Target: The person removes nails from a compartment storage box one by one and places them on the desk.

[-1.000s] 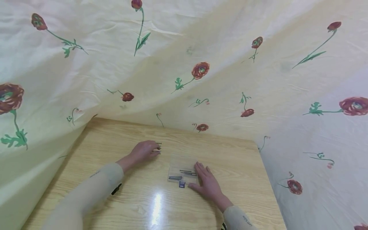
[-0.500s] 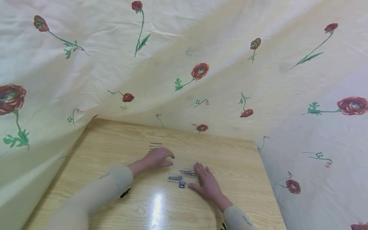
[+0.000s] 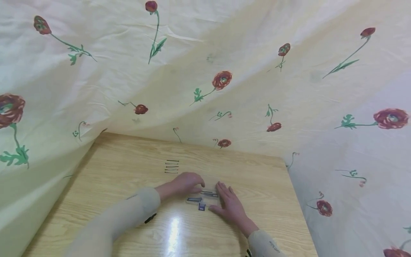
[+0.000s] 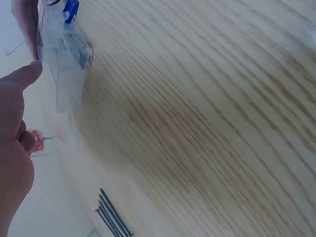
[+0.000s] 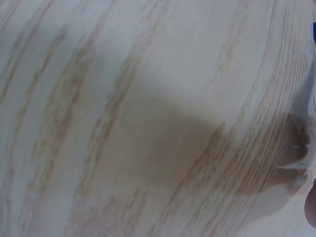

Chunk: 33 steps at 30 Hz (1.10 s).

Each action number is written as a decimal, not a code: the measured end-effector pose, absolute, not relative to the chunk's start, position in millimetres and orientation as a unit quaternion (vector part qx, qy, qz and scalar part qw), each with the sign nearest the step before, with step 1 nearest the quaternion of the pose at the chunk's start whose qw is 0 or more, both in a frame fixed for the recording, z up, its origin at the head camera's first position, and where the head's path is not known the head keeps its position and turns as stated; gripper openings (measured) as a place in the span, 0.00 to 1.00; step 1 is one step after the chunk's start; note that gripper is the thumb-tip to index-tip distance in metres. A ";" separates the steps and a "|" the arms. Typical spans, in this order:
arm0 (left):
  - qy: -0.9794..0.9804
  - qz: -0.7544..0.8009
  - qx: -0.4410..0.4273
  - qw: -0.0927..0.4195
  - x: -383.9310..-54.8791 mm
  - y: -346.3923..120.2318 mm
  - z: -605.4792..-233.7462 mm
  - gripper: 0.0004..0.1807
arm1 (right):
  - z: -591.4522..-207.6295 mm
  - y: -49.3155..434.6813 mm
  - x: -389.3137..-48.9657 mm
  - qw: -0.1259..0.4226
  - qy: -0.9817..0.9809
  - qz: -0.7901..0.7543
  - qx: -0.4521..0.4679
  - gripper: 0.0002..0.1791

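A clear plastic box [image 4: 68, 86] with a blue tab [image 3: 201, 206] lies on the wooden table, several dark nails [image 3: 194, 200] inside it. Over the box's far left part my left hand [image 3: 187, 183] hovers with its fingers loosely bent, nothing visible between them. Its thumb and fingertips point toward the nails in the box. My right hand [image 3: 233, 208] rests along the box's right side, fingers stretched out and thumb near the front corner. Several more nails [image 3: 171, 166] lie in a neat row on the table, up and left of the box. The right wrist view shows mostly table, with a fingertip [image 5: 311, 207] at its edge.
The light wood table [image 3: 135, 153] runs back to a hanging cream cloth [image 3: 192, 117] with red flowers, which also closes off both sides. A bright light reflection falls on the tabletop in front of the box.
My left hand has moved right and nearer, from the row of nails to above the box, uncovering the row. The right hand has stayed in place beside the box.
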State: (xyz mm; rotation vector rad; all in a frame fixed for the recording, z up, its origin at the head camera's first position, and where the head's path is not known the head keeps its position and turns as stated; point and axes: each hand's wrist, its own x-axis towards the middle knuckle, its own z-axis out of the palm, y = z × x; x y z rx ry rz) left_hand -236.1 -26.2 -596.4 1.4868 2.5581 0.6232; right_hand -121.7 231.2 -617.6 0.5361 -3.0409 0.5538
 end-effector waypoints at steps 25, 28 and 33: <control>0.832 0.106 0.542 0.053 -245.4 5.0 -613.4 0.09 | -621.6 235.1 -127.5 0.021 -0.969 0.171 0.180 0.54; 0.835 0.103 0.538 0.056 -247.2 7.9 -614.7 0.08 | -620.3 236.4 -128.9 0.014 -0.968 0.176 0.179 0.53; 0.847 0.110 0.515 0.071 -246.4 13.0 -613.9 0.05 | -619.7 238.3 -131.0 0.009 -0.966 0.185 0.181 0.53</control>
